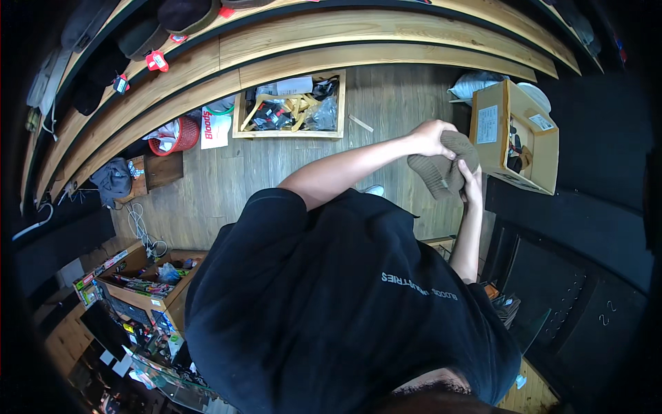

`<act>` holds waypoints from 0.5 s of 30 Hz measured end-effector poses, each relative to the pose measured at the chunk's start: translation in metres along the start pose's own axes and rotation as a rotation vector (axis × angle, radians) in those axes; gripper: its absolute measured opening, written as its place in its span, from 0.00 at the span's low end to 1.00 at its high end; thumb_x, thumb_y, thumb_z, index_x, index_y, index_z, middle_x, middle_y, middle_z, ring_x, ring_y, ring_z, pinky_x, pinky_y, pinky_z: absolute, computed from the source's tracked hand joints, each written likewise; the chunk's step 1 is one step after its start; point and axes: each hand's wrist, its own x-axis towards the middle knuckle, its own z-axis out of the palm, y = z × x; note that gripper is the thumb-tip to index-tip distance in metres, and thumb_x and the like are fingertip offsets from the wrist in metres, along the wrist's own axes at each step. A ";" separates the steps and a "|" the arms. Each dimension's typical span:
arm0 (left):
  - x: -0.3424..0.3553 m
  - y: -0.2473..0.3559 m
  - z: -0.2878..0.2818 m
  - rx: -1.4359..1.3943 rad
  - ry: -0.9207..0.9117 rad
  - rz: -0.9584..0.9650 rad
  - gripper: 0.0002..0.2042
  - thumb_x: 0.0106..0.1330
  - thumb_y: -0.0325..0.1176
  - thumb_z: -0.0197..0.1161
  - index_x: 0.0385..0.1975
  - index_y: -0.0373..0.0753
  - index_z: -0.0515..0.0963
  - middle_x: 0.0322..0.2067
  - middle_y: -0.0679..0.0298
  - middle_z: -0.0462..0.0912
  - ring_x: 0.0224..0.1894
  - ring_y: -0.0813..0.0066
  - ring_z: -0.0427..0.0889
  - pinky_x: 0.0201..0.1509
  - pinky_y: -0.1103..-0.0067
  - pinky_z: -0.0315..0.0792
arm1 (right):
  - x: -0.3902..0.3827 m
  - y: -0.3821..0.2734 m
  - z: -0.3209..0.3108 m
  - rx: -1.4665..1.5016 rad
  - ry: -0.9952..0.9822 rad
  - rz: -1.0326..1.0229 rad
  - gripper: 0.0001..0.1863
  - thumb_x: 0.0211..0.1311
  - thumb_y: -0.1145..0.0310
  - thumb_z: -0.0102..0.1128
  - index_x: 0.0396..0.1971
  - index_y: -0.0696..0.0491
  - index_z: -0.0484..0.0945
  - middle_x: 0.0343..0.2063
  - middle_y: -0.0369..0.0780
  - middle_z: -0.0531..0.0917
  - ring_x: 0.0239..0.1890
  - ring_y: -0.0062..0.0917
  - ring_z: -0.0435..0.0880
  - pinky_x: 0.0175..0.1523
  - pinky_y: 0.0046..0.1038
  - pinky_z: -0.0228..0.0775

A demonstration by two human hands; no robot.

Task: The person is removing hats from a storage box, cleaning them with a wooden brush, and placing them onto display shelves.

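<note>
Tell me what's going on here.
A person in a black T-shirt is holding a brown ribbed knit item with both bare hands. The left hand grips its upper part, and the right hand holds it along the right side. Just right of the hands is an open cardboard box with a few things inside. Farther left, a wooden crate of mixed items sits on the floor.

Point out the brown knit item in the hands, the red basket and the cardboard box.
Brown knit item (432, 172): head view, on its ribbed fabric.
Red basket (185, 135): head view, on its side wall.
Cardboard box (491, 153): head view, below its left-hand label.
</note>
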 end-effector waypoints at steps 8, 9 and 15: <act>0.034 -0.009 0.028 -0.209 -0.098 -0.254 0.56 0.40 0.61 0.77 0.68 0.42 0.54 0.63 0.40 0.61 0.63 0.45 0.66 0.62 0.58 0.68 | 0.025 -0.023 -0.045 0.188 0.087 0.082 0.26 0.57 0.70 0.63 0.56 0.62 0.70 0.50 0.46 0.79 0.51 0.32 0.79 0.56 0.32 0.71; 0.040 -0.007 0.037 -0.226 -0.137 -0.279 0.57 0.40 0.61 0.77 0.68 0.41 0.54 0.63 0.40 0.61 0.63 0.45 0.66 0.63 0.58 0.67 | 0.030 -0.025 -0.056 0.143 0.085 0.096 0.26 0.57 0.70 0.63 0.56 0.62 0.71 0.50 0.46 0.79 0.51 0.32 0.80 0.56 0.32 0.71; 0.085 0.010 0.093 -0.100 -0.089 -0.137 0.45 0.45 0.56 0.76 0.62 0.37 0.65 0.56 0.51 0.74 0.60 0.59 0.72 0.63 0.68 0.67 | 0.054 -0.019 -0.121 0.087 0.024 0.029 0.23 0.54 0.74 0.63 0.52 0.62 0.74 0.44 0.44 0.83 0.45 0.29 0.82 0.52 0.30 0.73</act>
